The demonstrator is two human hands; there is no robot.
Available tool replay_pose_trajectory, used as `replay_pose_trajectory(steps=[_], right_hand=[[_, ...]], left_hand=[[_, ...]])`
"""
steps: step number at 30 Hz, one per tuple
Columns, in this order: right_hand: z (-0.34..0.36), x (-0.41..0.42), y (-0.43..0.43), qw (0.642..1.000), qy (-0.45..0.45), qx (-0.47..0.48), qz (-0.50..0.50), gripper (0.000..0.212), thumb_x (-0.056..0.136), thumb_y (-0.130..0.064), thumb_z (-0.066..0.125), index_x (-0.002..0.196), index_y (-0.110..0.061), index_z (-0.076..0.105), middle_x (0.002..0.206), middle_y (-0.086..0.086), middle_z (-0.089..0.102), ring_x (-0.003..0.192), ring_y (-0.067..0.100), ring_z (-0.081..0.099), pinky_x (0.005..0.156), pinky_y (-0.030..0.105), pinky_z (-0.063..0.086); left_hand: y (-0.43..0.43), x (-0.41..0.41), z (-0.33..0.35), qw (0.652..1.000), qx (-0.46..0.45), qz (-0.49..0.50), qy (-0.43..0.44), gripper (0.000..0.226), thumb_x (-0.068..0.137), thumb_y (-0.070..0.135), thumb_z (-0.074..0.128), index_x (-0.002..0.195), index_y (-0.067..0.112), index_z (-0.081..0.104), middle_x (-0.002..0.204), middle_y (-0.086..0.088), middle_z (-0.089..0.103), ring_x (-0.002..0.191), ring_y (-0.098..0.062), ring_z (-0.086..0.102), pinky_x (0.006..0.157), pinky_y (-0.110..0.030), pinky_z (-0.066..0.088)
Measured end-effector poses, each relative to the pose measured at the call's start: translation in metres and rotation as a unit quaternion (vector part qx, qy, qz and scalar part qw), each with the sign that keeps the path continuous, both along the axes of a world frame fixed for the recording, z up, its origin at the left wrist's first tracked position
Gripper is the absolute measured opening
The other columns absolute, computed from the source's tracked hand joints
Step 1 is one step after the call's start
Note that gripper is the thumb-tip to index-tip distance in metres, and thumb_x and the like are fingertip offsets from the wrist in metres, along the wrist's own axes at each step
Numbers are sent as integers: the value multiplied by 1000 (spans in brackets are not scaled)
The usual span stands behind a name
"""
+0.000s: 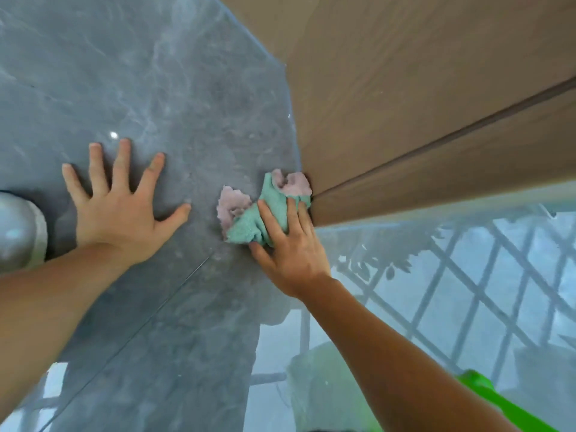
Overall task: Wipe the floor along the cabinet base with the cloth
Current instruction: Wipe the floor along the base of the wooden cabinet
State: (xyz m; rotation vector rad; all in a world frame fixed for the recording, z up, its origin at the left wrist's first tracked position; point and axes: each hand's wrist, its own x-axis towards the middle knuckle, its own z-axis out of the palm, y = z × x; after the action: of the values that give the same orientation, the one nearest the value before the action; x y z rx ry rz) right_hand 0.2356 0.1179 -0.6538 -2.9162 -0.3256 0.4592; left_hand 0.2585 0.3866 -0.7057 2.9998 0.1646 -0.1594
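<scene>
A crumpled green and pink cloth (249, 222) lies on the grey marble floor (174, 88), pressed against the bottom corner of the brown cabinet (405, 120). My right hand (290, 247) lies on top of the cloth with fingers curled over it, fingertips touching the cabinet base. My left hand (121, 201) rests flat on the floor to the left, fingers spread, holding nothing.
The glossy floor at lower right mirrors a window grille (467, 275). A green object (486, 391) shows at the bottom right edge beside a pale green shape (321, 385). A rounded silver-grey thing (18, 232) sits at the left edge.
</scene>
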Motion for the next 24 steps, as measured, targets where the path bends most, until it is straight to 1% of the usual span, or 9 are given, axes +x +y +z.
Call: replay_pose_trajectory(steps=[4, 7, 10, 14, 16, 18, 21, 23, 24], right_hand=[[1, -8, -14, 1000, 25, 12, 11, 62, 94, -57, 37, 150, -38, 19, 159, 20, 18, 148, 37, 11, 121, 44, 15], [3, -22, -27, 998, 35, 53, 15, 57, 94, -48, 43, 148, -38, 28, 160, 16, 21, 149, 33, 11, 119, 43, 18], [6, -38, -58, 994, 53, 59, 75, 54, 94, -38, 46, 147, -33, 34, 159, 13, 25, 149, 31, 13, 122, 43, 14], [2, -46, -104, 994, 14, 13, 109, 51, 93, -33, 51, 143, -29, 42, 151, 15, 41, 144, 32, 31, 120, 50, 17], [-3, -54, -118, 999, -27, -4, 22, 48, 93, -35, 51, 141, -29, 45, 148, 16, 45, 141, 34, 35, 119, 53, 20], [-8, -67, -126, 989, -34, -54, -135, 50, 97, -41, 42, 146, -34, 33, 156, 13, 34, 146, 32, 24, 120, 51, 15], [-7, -70, -119, 904, -2, -59, -423, 54, 96, -45, 33, 148, -39, 20, 162, 8, 19, 148, 31, 13, 116, 56, 16], [-2, -51, -95, 861, 31, -32, -507, 57, 94, -40, 37, 148, -36, 20, 162, 9, 17, 146, 37, 12, 112, 59, 21], [1, -40, -80, 865, 45, -17, -499, 60, 92, -35, 42, 149, -29, 23, 160, 12, 20, 143, 41, 16, 111, 57, 22]], left_hand=[[-2, 1, 1, 1000, 23, 4, 17, 94, 81, 89, 19, 158, 34, 18, 171, -12, 10, 156, -47, 5, 120, -72, 0], [-4, -1, 3, 999, 20, 3, 29, 95, 80, 89, 17, 158, 35, 16, 172, -13, 7, 156, -47, 3, 119, -74, 3], [-5, -2, 5, 999, 14, 1, 39, 96, 80, 89, 15, 158, 35, 14, 172, -12, 4, 156, -47, 1, 120, -74, 2], [-5, -2, 10, 997, 16, 2, 69, 98, 78, 91, 10, 159, 36, 8, 173, -10, -3, 157, -46, -5, 120, -72, -1], [-7, -1, 13, 995, 23, 6, 96, 99, 77, 91, 7, 160, 38, 1, 173, -8, -10, 157, -44, -10, 122, -70, -3], [-10, -2, 16, 992, 28, 13, 124, 97, 78, 89, 6, 160, 39, -5, 173, -6, -16, 158, -42, -14, 122, -68, -4], [-24, -8, 22, 987, 22, 42, 152, 88, 86, 80, 11, 160, 36, -8, 172, -7, -17, 157, -42, -14, 123, -68, -2], [-42, -13, 29, 982, -4, 80, 170, 82, 92, 71, 17, 161, 33, -6, 172, -10, -15, 157, -44, -12, 123, -69, 1], [-52, -15, 33, 976, -22, 104, 188, 81, 94, 67, 22, 162, 31, -4, 172, -12, -15, 157, -45, -12, 123, -68, 2]])
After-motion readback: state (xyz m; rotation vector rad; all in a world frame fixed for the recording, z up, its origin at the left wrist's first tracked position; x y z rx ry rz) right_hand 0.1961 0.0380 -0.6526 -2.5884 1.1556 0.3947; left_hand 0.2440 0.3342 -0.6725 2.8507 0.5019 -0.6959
